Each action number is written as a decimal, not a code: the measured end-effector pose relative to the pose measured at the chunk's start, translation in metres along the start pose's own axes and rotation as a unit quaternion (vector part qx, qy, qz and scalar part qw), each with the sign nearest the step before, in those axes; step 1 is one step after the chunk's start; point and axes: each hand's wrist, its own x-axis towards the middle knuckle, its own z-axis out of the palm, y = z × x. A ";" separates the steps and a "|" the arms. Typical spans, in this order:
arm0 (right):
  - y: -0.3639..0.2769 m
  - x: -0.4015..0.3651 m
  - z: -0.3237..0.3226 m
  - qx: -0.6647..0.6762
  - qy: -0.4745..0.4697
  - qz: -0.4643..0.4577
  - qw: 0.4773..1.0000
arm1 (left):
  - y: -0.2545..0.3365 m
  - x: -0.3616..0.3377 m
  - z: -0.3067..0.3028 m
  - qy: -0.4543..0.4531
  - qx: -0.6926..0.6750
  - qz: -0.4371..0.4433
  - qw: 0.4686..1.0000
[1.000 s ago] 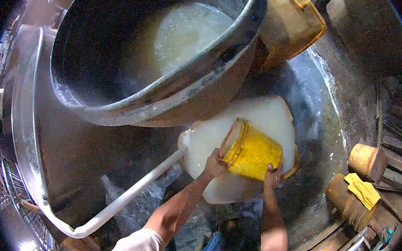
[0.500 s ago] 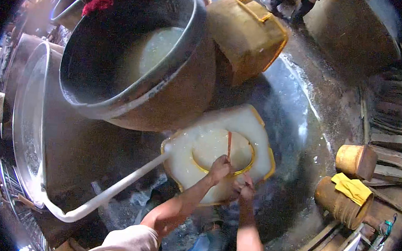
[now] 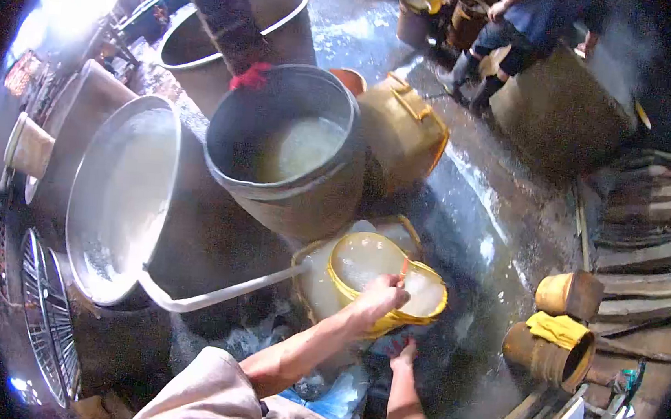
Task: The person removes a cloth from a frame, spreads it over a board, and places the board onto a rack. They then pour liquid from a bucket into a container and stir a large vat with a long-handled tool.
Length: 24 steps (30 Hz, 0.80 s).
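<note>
A yellow bucket (image 3: 414,318) full of cloudy whitish liquid is raised and tilted in front of me. My left hand (image 3: 388,294) is closed around its orange handle (image 3: 404,267), above the rim. Low on the bucket's near side, my right hand (image 3: 401,352) presses its fingers against the underside; part of the fingers is hidden. Beneath and behind sits a larger yellow-rimmed tub (image 3: 305,290) holding the same milky liquid. A pale pipe (image 3: 226,291) runs into that tub from a wide, round metal vat (image 3: 172,197) at the left.
Just beyond stands a tall dark barrel (image 3: 288,206) with liquid inside, beside a yellow jerrycan-like container (image 3: 401,128). A person in boots (image 3: 483,87) is at the back right. Yellow cloth (image 3: 558,329) drapes over a worn bucket (image 3: 545,356) near stacked wood (image 3: 645,285). The floor (image 3: 474,299) is wet.
The yellow bucket has come up out of the larger tub, full, and shifted right. My right hand has moved from by its rim to its underside. My view has tipped upward.
</note>
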 end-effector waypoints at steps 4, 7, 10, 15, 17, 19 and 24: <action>-0.033 -0.077 0.086 0.290 -0.234 0.068 0.925 | 0.087 -0.057 -0.012 -0.059 -0.060 0.104 0.991; -0.059 -0.156 0.152 0.302 -0.240 -0.045 0.921 | 0.143 -0.086 -0.024 -0.078 -0.053 0.146 0.985; -0.090 -0.203 0.186 0.295 -0.263 -0.111 0.912 | 0.194 -0.114 -0.048 -0.091 0.025 0.240 0.966; -0.150 -0.258 0.233 0.203 -0.339 -0.216 0.893 | 0.238 -0.127 -0.097 -0.013 0.083 0.318 0.944; -0.169 -0.275 0.251 0.128 -0.301 -0.270 0.906 | 0.245 -0.123 -0.115 0.013 0.052 0.352 0.935; -0.190 -0.290 0.265 0.099 -0.311 -0.255 0.910 | 0.252 -0.125 -0.136 0.060 0.056 0.375 0.923; -0.226 -0.376 0.352 -0.084 -0.157 -0.354 0.918 | 0.249 -0.116 -0.199 0.152 -0.141 0.443 0.872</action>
